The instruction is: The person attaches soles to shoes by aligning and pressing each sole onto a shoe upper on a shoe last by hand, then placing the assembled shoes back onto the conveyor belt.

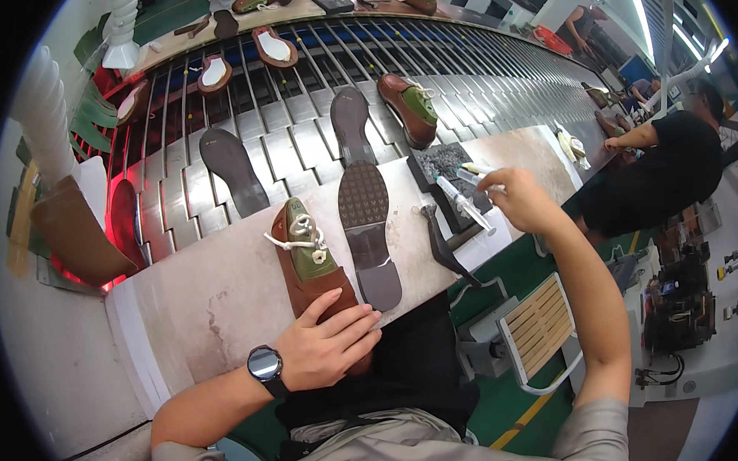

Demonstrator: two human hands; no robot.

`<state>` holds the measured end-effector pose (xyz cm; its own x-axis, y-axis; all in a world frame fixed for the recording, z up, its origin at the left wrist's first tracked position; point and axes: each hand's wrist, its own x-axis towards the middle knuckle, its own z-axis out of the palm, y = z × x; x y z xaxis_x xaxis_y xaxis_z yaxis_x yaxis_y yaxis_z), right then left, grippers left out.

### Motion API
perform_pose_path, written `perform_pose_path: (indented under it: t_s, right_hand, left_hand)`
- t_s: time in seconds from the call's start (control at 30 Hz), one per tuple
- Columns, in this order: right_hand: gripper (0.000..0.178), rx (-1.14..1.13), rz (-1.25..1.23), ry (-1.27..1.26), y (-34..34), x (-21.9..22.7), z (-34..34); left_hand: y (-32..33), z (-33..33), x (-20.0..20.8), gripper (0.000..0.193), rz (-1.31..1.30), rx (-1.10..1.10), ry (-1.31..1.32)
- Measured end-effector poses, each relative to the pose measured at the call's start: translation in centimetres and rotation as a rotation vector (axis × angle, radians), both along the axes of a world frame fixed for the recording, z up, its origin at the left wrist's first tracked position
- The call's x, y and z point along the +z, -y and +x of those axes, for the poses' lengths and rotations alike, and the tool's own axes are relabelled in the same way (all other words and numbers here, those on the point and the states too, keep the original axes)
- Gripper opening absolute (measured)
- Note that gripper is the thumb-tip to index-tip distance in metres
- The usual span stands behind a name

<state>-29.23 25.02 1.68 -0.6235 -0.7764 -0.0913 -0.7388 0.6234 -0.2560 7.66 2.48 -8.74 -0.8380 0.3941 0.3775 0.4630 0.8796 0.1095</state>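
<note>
The left hand lies flat on the heel of the brown-and-green shoe on the worktop, fingers released; the right hand, fingers grasping a syringe, hovers near the dark sole; seemingly mid-gluing; next, careful aim at the sole.

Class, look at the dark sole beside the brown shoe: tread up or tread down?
Tread up: the sole shows its patterned grip face beside the brown shoe.

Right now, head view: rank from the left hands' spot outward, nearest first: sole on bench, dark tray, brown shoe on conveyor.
1. Sole on bench: just right of the left hand.
2. Dark tray: farther right, bench edge.
3. Brown shoe on conveyor: beyond the bench.
</note>
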Motion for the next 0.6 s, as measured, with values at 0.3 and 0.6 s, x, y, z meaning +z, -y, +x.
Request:
perform_pose_path:
  t_s: [0.3,0.6]
  right_hand:
    - [0.038,0.213,-0.495,0.116,0.6,3.3,16.7]
    - [0.061,0.232,-0.511,-0.13,4.0,-11.0,22.4]
  left_hand:
    - [0.6,0.5,1.1,0.034,0.028,-0.052,-0.028]
    - [4.3,0.5,11.7,0.046,1.229,0.267,-0.394]
